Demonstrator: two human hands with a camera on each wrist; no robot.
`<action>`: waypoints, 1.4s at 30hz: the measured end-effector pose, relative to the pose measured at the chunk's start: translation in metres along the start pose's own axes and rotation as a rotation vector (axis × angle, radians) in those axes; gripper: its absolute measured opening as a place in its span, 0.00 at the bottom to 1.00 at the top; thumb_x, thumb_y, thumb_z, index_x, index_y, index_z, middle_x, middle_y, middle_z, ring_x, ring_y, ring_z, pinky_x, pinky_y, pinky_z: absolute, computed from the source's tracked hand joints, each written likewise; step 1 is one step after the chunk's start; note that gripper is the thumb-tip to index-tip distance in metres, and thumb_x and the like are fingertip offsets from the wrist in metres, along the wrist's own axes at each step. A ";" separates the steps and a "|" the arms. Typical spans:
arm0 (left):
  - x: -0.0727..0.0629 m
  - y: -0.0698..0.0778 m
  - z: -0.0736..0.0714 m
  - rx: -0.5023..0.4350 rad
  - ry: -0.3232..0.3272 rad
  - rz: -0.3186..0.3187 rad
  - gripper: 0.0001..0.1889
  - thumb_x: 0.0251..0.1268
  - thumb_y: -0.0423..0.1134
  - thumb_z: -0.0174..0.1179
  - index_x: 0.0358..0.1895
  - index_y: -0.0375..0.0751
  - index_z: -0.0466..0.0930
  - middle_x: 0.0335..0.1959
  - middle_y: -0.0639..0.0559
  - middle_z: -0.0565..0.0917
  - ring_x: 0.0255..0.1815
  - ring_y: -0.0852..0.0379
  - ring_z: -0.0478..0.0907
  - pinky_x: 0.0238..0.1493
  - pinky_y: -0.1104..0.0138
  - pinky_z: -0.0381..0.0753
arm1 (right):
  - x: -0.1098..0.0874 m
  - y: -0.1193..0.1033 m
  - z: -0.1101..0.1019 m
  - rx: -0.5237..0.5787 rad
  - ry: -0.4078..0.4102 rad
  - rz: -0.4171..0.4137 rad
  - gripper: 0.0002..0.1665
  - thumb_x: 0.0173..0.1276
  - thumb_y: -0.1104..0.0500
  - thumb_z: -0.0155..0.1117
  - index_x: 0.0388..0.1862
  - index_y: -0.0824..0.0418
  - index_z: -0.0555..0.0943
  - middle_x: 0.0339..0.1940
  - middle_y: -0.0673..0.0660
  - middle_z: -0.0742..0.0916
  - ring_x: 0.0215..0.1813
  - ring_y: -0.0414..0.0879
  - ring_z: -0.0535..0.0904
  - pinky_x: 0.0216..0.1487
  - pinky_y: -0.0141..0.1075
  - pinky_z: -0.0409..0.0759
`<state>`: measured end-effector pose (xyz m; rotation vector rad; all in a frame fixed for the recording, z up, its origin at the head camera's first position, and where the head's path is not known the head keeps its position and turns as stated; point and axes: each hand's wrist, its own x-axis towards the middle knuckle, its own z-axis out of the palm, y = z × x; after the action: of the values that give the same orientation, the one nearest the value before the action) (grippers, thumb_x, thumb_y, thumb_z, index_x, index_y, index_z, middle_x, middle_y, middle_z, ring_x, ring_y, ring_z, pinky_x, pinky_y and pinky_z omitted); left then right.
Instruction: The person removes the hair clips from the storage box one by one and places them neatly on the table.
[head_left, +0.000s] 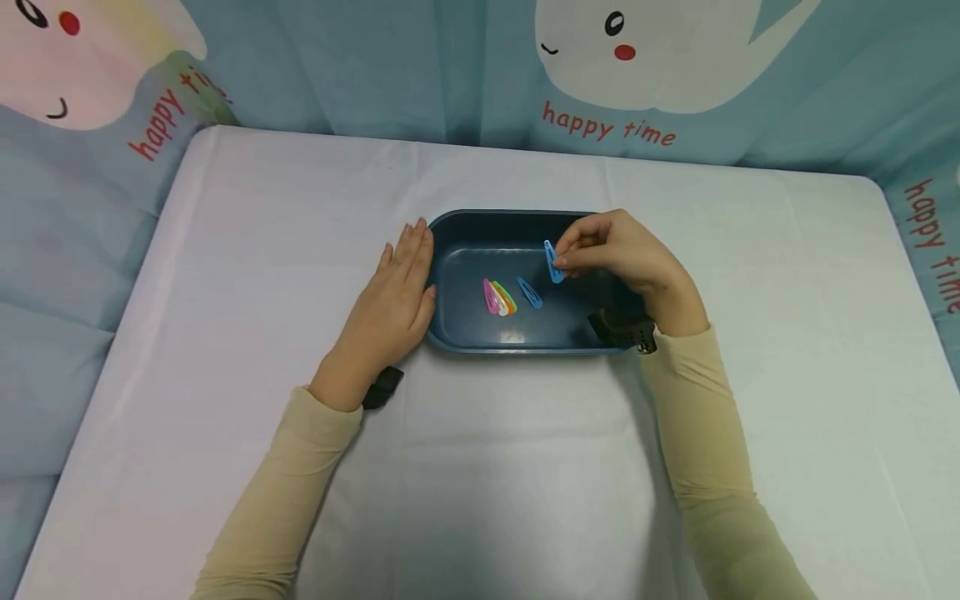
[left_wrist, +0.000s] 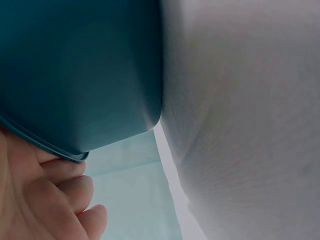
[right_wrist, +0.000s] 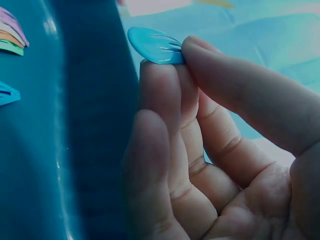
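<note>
Between thumb and fingertips, my right hand [head_left: 626, 254] pinches a blue snap hair clip [head_left: 550, 254], held up over the dark blue tray [head_left: 461, 333]. The right wrist view shows the clip [right_wrist: 155, 46] with its broad end pointing away from the fingers. A second blue hair clip [head_left: 530, 292] lies on the tray floor. Left of it, a fanned group of pink, white, orange and green hair clips [head_left: 495, 297] overlaps. My left hand [head_left: 390, 304] lies with straight fingers along the tray's left end; in the left wrist view its fingers [left_wrist: 65, 172] are at the rim.
A white cloth [head_left: 480, 467] covers the table under the tray. Blue curtains [head_left: 375, 75] with cartoon prints hang behind the table's far edge and at both sides. Dark wrist straps [head_left: 384, 387] sit at both wrists, the right one over the tray's front right corner.
</note>
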<state>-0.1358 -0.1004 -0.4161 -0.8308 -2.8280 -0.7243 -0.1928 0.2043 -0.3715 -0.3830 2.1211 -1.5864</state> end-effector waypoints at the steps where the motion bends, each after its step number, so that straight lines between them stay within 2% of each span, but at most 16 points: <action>1: 0.000 0.000 0.000 0.001 0.001 0.002 0.31 0.71 0.37 0.41 0.71 0.24 0.46 0.74 0.36 0.47 0.75 0.42 0.43 0.71 0.51 0.44 | -0.002 0.000 -0.001 0.010 0.006 -0.005 0.03 0.61 0.69 0.64 0.31 0.70 0.82 0.25 0.54 0.85 0.30 0.52 0.82 0.35 0.39 0.81; 8: 0.000 0.002 0.001 0.000 0.004 0.010 0.32 0.71 0.38 0.41 0.72 0.24 0.45 0.74 0.36 0.47 0.75 0.45 0.41 0.71 0.52 0.43 | -0.017 -0.002 -0.008 0.066 0.053 -0.030 0.04 0.60 0.69 0.65 0.32 0.71 0.82 0.25 0.54 0.85 0.28 0.47 0.80 0.35 0.37 0.80; 12: 0.000 0.001 0.001 0.002 -0.002 0.001 0.32 0.71 0.38 0.41 0.72 0.25 0.45 0.75 0.36 0.46 0.75 0.46 0.39 0.71 0.52 0.43 | -0.022 -0.004 -0.012 0.088 0.070 -0.044 0.02 0.61 0.70 0.64 0.31 0.68 0.83 0.24 0.55 0.85 0.28 0.47 0.81 0.35 0.36 0.81; 21: -0.001 0.000 0.002 -0.001 0.002 -0.001 0.32 0.71 0.38 0.41 0.72 0.25 0.45 0.75 0.37 0.46 0.75 0.46 0.40 0.71 0.52 0.43 | -0.033 -0.005 -0.024 0.162 0.120 -0.057 0.04 0.60 0.72 0.63 0.30 0.67 0.84 0.23 0.54 0.85 0.28 0.47 0.82 0.36 0.32 0.81; 31: 0.000 0.000 0.001 0.001 0.006 0.001 0.32 0.71 0.38 0.41 0.72 0.25 0.45 0.75 0.36 0.47 0.75 0.44 0.42 0.71 0.52 0.43 | -0.041 -0.003 -0.037 0.193 0.165 -0.066 0.05 0.61 0.72 0.62 0.31 0.67 0.83 0.24 0.55 0.86 0.26 0.45 0.81 0.29 0.31 0.79; 36: -0.001 0.002 0.001 -0.001 -0.008 -0.007 0.32 0.71 0.38 0.42 0.72 0.24 0.45 0.75 0.36 0.47 0.75 0.45 0.41 0.71 0.52 0.43 | -0.047 -0.001 -0.044 0.247 0.182 -0.072 0.05 0.61 0.74 0.61 0.30 0.69 0.83 0.23 0.57 0.86 0.23 0.46 0.80 0.24 0.31 0.77; 42: 0.000 0.002 0.000 -0.001 -0.015 -0.013 0.32 0.71 0.38 0.41 0.72 0.25 0.45 0.75 0.37 0.46 0.75 0.45 0.40 0.71 0.52 0.42 | -0.054 0.002 -0.053 0.265 0.239 -0.060 0.06 0.60 0.75 0.62 0.30 0.69 0.84 0.23 0.56 0.86 0.26 0.44 0.82 0.31 0.31 0.80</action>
<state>-0.1348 -0.0991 -0.4157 -0.8214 -2.8491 -0.7250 -0.1742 0.2749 -0.3509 -0.1771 2.0434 -2.0043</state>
